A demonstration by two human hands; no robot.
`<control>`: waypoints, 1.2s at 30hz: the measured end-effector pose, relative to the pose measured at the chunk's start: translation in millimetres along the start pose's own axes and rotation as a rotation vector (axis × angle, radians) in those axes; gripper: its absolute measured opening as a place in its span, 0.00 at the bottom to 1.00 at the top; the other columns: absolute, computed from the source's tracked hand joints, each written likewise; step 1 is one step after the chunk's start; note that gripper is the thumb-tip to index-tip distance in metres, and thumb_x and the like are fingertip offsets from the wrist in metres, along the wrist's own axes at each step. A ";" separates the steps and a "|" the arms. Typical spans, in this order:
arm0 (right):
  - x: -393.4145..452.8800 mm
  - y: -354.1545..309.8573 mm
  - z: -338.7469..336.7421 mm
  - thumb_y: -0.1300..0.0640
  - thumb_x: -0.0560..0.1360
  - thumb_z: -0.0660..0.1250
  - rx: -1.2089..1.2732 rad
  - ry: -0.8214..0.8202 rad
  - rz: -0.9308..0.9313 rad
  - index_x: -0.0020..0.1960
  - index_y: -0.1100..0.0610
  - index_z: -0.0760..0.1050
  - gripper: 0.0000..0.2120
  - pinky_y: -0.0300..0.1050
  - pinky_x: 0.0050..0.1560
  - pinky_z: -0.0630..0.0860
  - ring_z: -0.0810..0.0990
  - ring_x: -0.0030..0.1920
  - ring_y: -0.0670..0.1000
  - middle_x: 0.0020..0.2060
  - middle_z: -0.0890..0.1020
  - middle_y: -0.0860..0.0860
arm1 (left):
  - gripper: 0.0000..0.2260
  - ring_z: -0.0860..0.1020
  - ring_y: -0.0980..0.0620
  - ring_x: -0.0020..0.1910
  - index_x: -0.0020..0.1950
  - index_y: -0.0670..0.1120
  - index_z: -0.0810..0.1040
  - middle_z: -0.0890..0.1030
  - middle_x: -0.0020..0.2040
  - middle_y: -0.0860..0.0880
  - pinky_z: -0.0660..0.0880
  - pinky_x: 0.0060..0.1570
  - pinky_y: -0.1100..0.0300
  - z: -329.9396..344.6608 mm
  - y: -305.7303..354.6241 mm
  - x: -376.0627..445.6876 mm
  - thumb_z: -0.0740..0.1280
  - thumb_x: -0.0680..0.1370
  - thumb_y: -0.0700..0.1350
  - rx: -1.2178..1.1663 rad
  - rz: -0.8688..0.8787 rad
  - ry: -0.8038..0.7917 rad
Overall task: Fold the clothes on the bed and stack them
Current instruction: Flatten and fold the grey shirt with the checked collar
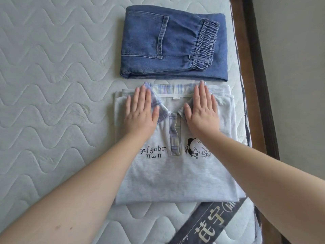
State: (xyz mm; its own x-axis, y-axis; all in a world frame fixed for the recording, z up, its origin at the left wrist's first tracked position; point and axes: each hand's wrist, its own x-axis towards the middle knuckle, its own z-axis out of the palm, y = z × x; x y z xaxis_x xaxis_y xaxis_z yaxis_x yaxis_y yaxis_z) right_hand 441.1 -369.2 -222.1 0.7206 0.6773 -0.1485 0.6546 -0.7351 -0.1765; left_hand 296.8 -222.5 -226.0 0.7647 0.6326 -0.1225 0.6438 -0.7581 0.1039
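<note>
Bed (pixel 44 85): quilted mattress, bare to the left of both hands; a dark printed band (pixel 209 224) crosses its near edge, under the right forearm. Jeans (pixel 173 44): folded into a compact rectangle, waistband uppermost, lying just beyond the fingertips and apart from the shirt by a narrow strip of mattress. Judged done. Shirt (pixel 175 176): grey polo with plaid collar (pixel 163 88) and placket, folded to a rectangle, front up, directly under both hands; edges look square, with the layers showing at the far and right sides. Judged folded, now in the smoothing stage. Remaining, by my estimate: stacking, since the two garments lie side by side and not one on the other. No other clothes in view. Left hand (pixel 140 110): palm down, fingers straight and together, pressing flat on the left collar wing and shoulder; grip open, holding nothing. Right hand (pixel 202 110): same pose, mirrored on the right collar wing, thumb toward the placket; grip open, holding nothing. Both forearms reach forward, converging over the shirt.
</note>
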 end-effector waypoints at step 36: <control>-211.2 10.7 33.5 0.41 0.82 0.49 -0.011 -0.137 -0.151 0.80 0.54 0.49 0.31 0.50 0.78 0.46 0.47 0.79 0.51 0.79 0.51 0.51 | 0.27 0.55 0.47 0.79 0.80 0.45 0.56 0.56 0.80 0.45 0.54 0.76 0.45 42.7 29.4 -212.7 0.47 0.84 0.56 -0.034 0.065 -0.038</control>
State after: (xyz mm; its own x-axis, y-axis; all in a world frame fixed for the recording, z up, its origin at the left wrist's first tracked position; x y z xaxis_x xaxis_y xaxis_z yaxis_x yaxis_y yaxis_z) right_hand 288.3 -519.1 -225.2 0.5766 0.7772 -0.2520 0.7561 -0.6245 -0.1959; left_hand 151.9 -386.1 -239.1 0.8040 0.5750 -0.1515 0.5935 -0.7914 0.1465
